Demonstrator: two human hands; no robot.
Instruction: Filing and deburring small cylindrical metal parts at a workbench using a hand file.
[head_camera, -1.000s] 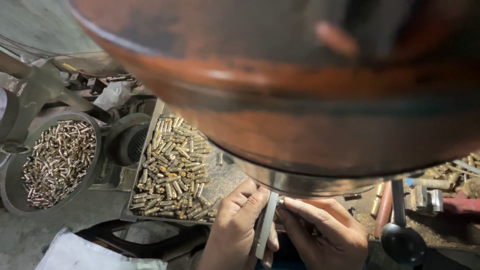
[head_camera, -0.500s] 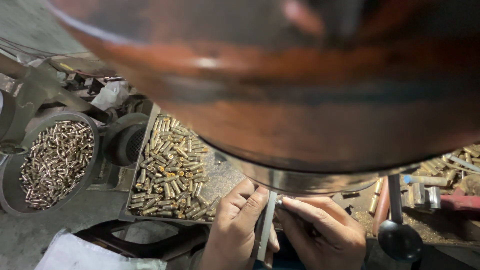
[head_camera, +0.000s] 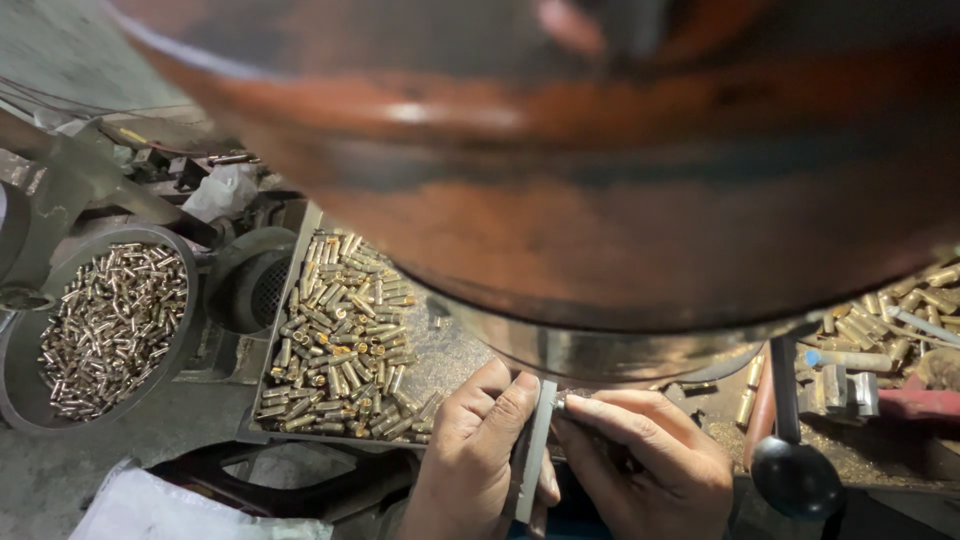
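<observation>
My left hand (head_camera: 478, 452) grips a flat grey metal bar (head_camera: 533, 450) that stands upright just under a big rust-brown machine wheel (head_camera: 600, 150). My right hand (head_camera: 645, 460) pinches a small brass piece (head_camera: 560, 404) against the top of that bar. Both hands touch the bar near the bottom middle of the head view. The wheel hides whatever lies above the fingertips.
A flat tray (head_camera: 290, 300) of several brass cylinders lies left of my hands. A round dark bowl (head_camera: 20, 395) of similar pieces sits at far left. More brass parts (head_camera: 900, 310) lie at right, beside a lever with a black knob (head_camera: 797, 478). White cloth (head_camera: 180, 510) shows bottom left.
The view has shifted slightly; both hands stay on the bar, with the right fingers still at its top.
</observation>
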